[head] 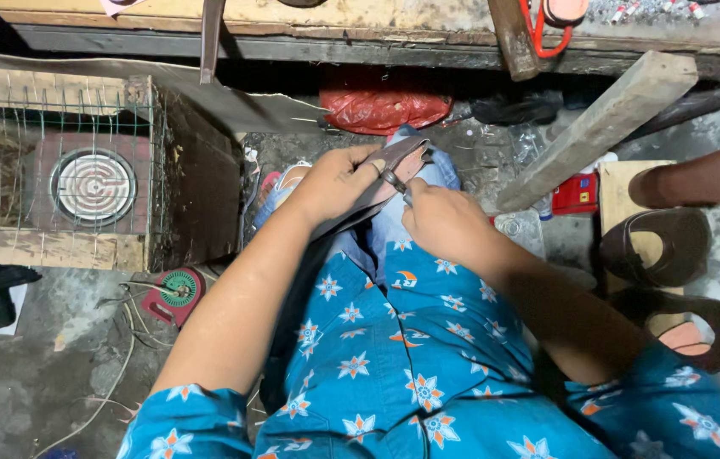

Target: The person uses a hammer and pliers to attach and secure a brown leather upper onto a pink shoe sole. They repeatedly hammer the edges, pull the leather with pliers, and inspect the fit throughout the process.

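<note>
A flat brown piece of leather-like material rests across my lap, over blue jeans and a blue flowered shirt. My left hand presses down on it and holds its upper edge, fingers curled on the material. My right hand is closed on a small metal tool whose tip touches the material beside my left fingers. Most of the tool is hidden inside the fist.
A wire-mesh wooden box with a round coil heater stands at left. A red dial device lies on the concrete floor. A wooden plank, brown sandal pieces, a red bag and a workbench edge surround my knees.
</note>
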Demonstrator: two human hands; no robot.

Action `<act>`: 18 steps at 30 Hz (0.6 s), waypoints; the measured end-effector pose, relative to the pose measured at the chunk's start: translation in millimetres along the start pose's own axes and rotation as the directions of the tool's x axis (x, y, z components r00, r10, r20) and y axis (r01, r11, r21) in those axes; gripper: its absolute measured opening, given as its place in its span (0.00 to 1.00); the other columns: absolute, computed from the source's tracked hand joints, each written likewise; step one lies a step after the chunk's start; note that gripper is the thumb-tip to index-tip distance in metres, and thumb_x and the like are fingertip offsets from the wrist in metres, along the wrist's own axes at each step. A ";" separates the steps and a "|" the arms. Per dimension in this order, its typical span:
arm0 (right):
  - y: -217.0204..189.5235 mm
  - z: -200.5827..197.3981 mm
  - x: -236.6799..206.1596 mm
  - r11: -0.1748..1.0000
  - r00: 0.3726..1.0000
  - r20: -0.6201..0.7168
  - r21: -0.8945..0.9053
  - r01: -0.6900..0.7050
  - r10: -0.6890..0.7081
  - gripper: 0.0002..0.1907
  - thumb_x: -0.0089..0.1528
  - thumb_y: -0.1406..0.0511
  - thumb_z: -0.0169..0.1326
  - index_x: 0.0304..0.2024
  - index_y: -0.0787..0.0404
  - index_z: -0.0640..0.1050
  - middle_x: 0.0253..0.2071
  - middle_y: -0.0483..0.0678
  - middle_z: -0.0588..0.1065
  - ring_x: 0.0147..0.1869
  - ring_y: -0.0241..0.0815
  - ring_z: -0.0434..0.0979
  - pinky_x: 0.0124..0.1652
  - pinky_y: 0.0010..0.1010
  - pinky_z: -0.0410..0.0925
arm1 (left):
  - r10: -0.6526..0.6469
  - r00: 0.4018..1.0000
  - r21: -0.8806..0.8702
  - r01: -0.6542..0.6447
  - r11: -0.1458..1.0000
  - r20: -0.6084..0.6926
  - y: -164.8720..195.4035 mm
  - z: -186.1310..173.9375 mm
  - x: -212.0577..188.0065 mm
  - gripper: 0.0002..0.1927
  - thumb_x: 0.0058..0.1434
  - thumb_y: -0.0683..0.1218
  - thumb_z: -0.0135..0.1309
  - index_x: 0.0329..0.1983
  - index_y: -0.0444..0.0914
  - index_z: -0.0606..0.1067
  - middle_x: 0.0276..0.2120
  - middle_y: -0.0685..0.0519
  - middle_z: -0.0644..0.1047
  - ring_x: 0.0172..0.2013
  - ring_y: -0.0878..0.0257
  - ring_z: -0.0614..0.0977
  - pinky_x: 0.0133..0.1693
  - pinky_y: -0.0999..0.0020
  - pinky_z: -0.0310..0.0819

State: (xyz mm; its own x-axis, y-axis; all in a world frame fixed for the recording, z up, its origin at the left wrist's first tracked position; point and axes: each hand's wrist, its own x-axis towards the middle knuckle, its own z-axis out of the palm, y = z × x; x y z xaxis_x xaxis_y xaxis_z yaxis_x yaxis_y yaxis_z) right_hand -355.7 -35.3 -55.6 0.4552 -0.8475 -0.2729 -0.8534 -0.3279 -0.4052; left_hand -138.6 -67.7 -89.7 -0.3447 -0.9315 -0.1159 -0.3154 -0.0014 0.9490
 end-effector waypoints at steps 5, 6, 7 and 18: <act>13.0 -0.9 -6.5 0.973 0.942 -0.249 0.003 0.233 -0.225 0.23 0.60 0.65 0.51 0.56 0.69 0.71 0.41 0.65 0.78 0.47 0.66 0.79 0.47 0.54 0.69 | 0.084 0.994 0.239 -0.064 0.969 -0.073 8.0 5.1 -3.5 0.23 0.64 0.48 0.49 0.59 0.31 0.75 0.49 0.35 0.79 0.51 0.43 0.82 0.53 0.58 0.74; 16.7 -4.0 -9.5 0.977 0.952 -0.230 0.017 0.212 -0.203 0.22 0.61 0.65 0.52 0.56 0.68 0.71 0.42 0.65 0.78 0.47 0.67 0.79 0.47 0.54 0.69 | 0.076 0.991 0.304 -0.040 0.952 -0.108 10.8 7.8 -3.3 0.23 0.64 0.48 0.50 0.57 0.31 0.75 0.49 0.35 0.79 0.51 0.41 0.81 0.53 0.55 0.73; 20.1 -7.3 -11.1 0.981 0.961 -0.208 0.032 0.191 -0.181 0.22 0.61 0.65 0.52 0.57 0.67 0.71 0.43 0.65 0.78 0.47 0.67 0.78 0.47 0.54 0.69 | 0.069 0.987 0.368 -0.011 0.930 -0.144 13.4 11.7 -2.9 0.22 0.63 0.48 0.50 0.56 0.31 0.75 0.49 0.36 0.79 0.50 0.40 0.80 0.52 0.52 0.73; 2.7 9.7 7.8 0.994 0.989 -0.145 0.108 0.029 -0.013 0.16 0.69 0.60 0.52 0.53 0.64 0.70 0.37 0.65 0.78 0.42 0.69 0.78 0.44 0.57 0.70 | 0.068 0.997 0.550 -0.042 0.834 -0.027 17.8 12.8 -6.3 0.26 0.53 0.48 0.62 0.52 0.33 0.71 0.45 0.38 0.78 0.50 0.41 0.78 0.51 0.50 0.72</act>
State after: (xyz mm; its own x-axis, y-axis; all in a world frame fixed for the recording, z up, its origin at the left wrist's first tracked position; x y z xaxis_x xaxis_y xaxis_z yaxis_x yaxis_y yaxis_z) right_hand -352.0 -38.7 -67.3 0.4249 -0.8946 -0.1385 -0.8073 -0.3052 -0.5052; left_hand -153.4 -57.2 -75.8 -0.3413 -0.9390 -0.0432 -0.7350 0.2379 0.6350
